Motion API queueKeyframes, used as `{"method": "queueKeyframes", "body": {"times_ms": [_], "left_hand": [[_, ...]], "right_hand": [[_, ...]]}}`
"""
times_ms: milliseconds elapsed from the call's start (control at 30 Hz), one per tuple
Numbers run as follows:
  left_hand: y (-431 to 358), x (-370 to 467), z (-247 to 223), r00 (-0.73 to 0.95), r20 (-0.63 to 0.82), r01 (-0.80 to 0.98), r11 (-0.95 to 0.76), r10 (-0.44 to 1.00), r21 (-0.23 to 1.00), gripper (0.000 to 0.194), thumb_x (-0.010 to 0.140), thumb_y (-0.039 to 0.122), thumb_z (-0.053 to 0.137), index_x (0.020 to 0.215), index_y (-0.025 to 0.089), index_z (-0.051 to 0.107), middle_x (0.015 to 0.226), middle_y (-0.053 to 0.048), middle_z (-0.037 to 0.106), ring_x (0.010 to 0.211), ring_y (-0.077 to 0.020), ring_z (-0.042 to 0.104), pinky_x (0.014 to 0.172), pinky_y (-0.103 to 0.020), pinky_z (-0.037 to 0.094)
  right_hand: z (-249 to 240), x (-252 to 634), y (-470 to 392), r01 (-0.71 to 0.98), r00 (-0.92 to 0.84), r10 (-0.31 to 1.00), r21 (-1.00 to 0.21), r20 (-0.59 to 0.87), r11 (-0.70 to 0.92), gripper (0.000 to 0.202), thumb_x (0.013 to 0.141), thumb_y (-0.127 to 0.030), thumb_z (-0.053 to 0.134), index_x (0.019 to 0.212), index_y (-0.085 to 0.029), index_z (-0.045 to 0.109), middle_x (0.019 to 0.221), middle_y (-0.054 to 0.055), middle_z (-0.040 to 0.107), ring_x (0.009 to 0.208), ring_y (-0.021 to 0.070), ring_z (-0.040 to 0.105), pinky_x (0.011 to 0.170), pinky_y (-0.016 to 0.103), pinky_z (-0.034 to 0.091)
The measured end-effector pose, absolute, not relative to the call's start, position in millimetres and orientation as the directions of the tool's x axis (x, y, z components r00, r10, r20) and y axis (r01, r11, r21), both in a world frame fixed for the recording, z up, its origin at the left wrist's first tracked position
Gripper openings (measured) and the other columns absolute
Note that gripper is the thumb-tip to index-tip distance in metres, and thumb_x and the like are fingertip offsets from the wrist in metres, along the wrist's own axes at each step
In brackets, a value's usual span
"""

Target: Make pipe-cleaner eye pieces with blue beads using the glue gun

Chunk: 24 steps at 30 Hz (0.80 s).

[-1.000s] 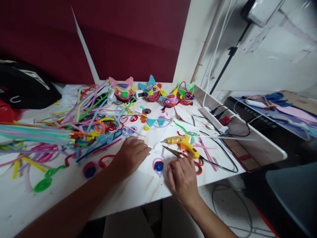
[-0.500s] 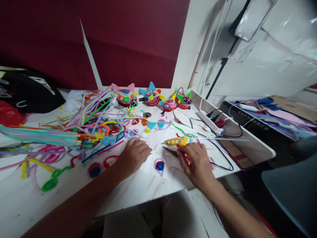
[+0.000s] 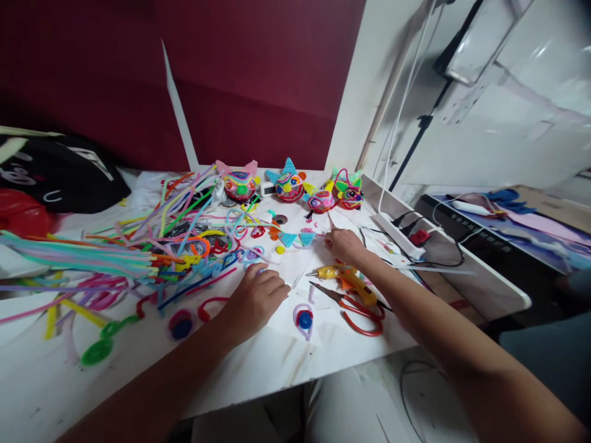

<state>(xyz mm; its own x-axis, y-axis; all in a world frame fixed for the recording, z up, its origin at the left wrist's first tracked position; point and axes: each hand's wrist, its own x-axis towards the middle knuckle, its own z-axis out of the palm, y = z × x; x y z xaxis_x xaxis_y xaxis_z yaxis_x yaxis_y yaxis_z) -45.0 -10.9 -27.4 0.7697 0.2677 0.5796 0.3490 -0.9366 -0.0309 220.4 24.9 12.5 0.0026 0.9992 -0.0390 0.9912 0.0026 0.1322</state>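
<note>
My left hand point(image 3: 261, 301) rests on the table with its fingers curled together; a bit of purple-blue shows at the fingertips, but I cannot make out what it is. Farther back, my right hand point(image 3: 344, 245) reaches over the table, fingers bent together beside a pale pointed piece point(image 3: 330, 219); its grip is hidden. Below the right forearm lie red-handled scissors point(image 3: 364, 320) and a yellow glue gun point(image 3: 353, 283). A lilac teardrop with a blue centre point(image 3: 305, 320) lies between the hands. Left of my left wrist is a similar round blue-centred piece point(image 3: 181, 325).
Several colourful animal heads point(image 3: 241, 184) stand along the back. Pipe cleaners point(image 3: 83, 253) pile up on the left, near a black bag point(image 3: 60, 169). Blue fringed triangles point(image 3: 289, 239) lie mid-table. A power strip point(image 3: 399, 237) with cables sits at the right, inside the raised table edge.
My right hand has moved from the scissors and glue gun to farther back on the table, uncovering both. My left hand stays in about the same place. The view has shifted slightly.
</note>
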Motion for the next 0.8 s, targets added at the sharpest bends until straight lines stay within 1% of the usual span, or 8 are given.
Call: {"method": "queueKeyframes", "body": {"times_ms": [200, 433, 500, 567, 633, 700, 733, 800], "left_hand": [[-13, -46, -26, 0.786, 0.553, 0.355, -0.934, 0.276, -0.038, 0.019, 0.098, 0.013, 0.045, 0.094, 0.017, 0.064, 0.087, -0.003, 0.068, 0.092, -0.0183, 0.058, 0.097, -0.042, 0.036], [-12, -46, -28, 0.789, 0.55, 0.356, -0.933, 0.274, -0.045, 0.019, 0.098, 0.015, 0.045, 0.095, 0.017, 0.064, 0.088, -0.003, 0.067, 0.093, -0.0187, 0.058, 0.099, -0.042, 0.035], [-12, -46, -29, 0.787, 0.553, 0.354, -0.934, 0.272, -0.045, 0.02, 0.099, 0.015, 0.044, 0.095, 0.017, 0.064, 0.087, -0.002, 0.067, 0.092, -0.0183, 0.058, 0.099, -0.042, 0.034], [-12, -45, -29, 0.786, 0.554, 0.354, -0.935, 0.275, -0.037, 0.02, 0.099, 0.016, 0.044, 0.095, 0.016, 0.064, 0.088, -0.003, 0.068, 0.092, -0.018, 0.058, 0.1, -0.042, 0.034], [-11, -45, -28, 0.778, 0.564, 0.35, -0.936, 0.277, -0.024, 0.02, 0.099, 0.016, 0.044, 0.094, 0.016, 0.064, 0.087, -0.002, 0.068, 0.091, -0.0178, 0.058, 0.1, -0.042, 0.034], [-12, -45, -27, 0.77, 0.577, 0.346, -0.938, 0.273, -0.017, 0.02, 0.099, 0.015, 0.044, 0.093, 0.016, 0.064, 0.086, -0.002, 0.067, 0.091, -0.018, 0.058, 0.099, -0.042, 0.035], [-12, -45, -27, 0.767, 0.582, 0.345, -0.939, 0.271, -0.018, 0.02, 0.098, 0.015, 0.044, 0.093, 0.016, 0.064, 0.085, -0.003, 0.067, 0.091, -0.0182, 0.058, 0.099, -0.042, 0.035], [-12, -46, -26, 0.763, 0.589, 0.348, -0.937, 0.267, -0.027, 0.019, 0.098, 0.014, 0.045, 0.093, 0.016, 0.064, 0.085, -0.003, 0.067, 0.091, -0.0185, 0.059, 0.099, -0.043, 0.035]], "right_hand": [[4, 215, 41, 0.986, -0.016, 0.994, 0.165, -0.106, 0.034, 0.03, 0.094, -0.035, 0.059, 0.117, -0.015, 0.06, 0.118, 0.009, 0.061, 0.101, 0.0211, 0.062, 0.087, 0.042, 0.053], [8, 217, 37, 0.992, -0.018, 0.995, 0.124, -0.101, 0.031, 0.029, 0.094, -0.035, 0.06, 0.116, -0.015, 0.06, 0.117, 0.009, 0.062, 0.1, 0.0207, 0.063, 0.086, 0.041, 0.053], [16, 224, 28, 0.996, 0.001, 0.997, 0.094, -0.081, 0.006, 0.028, 0.094, -0.035, 0.059, 0.113, -0.015, 0.061, 0.112, 0.008, 0.063, 0.096, 0.0193, 0.064, 0.083, 0.04, 0.054], [27, 234, 15, 0.998, 0.019, 0.999, 0.053, -0.045, -0.016, 0.024, 0.095, -0.034, 0.059, 0.106, -0.014, 0.063, 0.103, 0.006, 0.066, 0.089, 0.0172, 0.064, 0.08, 0.037, 0.054], [38, 245, -1, 1.0, 0.025, 1.0, -0.001, 0.008, -0.025, 0.015, 0.094, -0.028, 0.059, 0.097, -0.014, 0.064, 0.09, 0.003, 0.067, 0.081, 0.0155, 0.065, 0.076, 0.033, 0.053], [46, 257, -19, 0.998, 0.024, 0.997, -0.066, 0.068, -0.019, 0.008, 0.09, -0.018, 0.059, 0.092, -0.014, 0.065, 0.081, 0.003, 0.068, 0.074, 0.0146, 0.065, 0.071, 0.027, 0.05], [48, 262, -28, 0.995, 0.023, 0.995, -0.1, 0.095, -0.013, 0.008, 0.087, -0.016, 0.059, 0.092, -0.015, 0.066, 0.08, 0.003, 0.069, 0.073, 0.0143, 0.065, 0.069, 0.025, 0.049], [48, 273, -46, 0.986, 0.025, 0.99, -0.168, 0.138, -0.001, 0.013, 0.085, -0.016, 0.06, 0.095, -0.016, 0.067, 0.079, 0.002, 0.071, 0.071, 0.0142, 0.066, 0.065, 0.022, 0.048]]}}
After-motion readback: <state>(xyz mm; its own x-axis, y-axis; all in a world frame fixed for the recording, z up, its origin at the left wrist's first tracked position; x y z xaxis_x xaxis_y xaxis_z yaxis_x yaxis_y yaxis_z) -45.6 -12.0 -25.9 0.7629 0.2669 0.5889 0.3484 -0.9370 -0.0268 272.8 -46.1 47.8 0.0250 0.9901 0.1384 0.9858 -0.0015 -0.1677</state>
